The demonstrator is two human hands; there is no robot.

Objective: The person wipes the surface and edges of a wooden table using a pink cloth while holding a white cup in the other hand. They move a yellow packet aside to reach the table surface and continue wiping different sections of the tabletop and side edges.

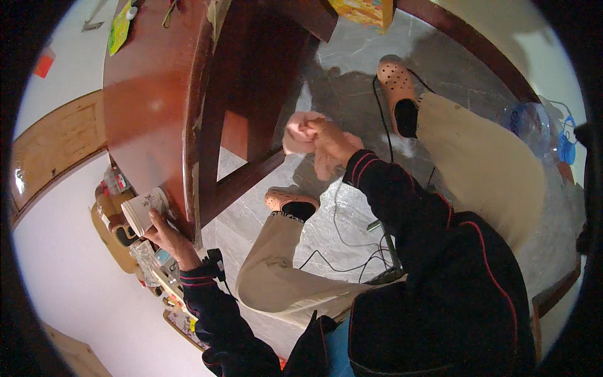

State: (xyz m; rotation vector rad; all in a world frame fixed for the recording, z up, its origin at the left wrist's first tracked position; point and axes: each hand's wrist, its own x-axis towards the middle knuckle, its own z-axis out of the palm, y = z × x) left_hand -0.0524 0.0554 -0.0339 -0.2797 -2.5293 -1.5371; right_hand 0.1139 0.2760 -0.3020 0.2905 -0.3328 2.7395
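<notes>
My left hand (170, 240) grips a white paper cup (148, 205) that bears dark writing. The cup lies tilted by the near left corner of a glossy reddish-brown wooden table (146, 122). I cannot tell whether it touches the tabletop. Bunched in my right hand (332, 139) is a pink cloth (301, 129), and a loose part of it hangs below the fingers. That hand is held off the table's edge, above the grey floor between my two feet.
Beneath the table is a dark wooden frame (249, 174). Black cables (330, 269) run over the marbled floor (348, 221). A clear plastic bottle (530, 127) stands at the right wall. Assorted items crowd a side surface at left, and a green-yellow packet (120, 30) lies on the table.
</notes>
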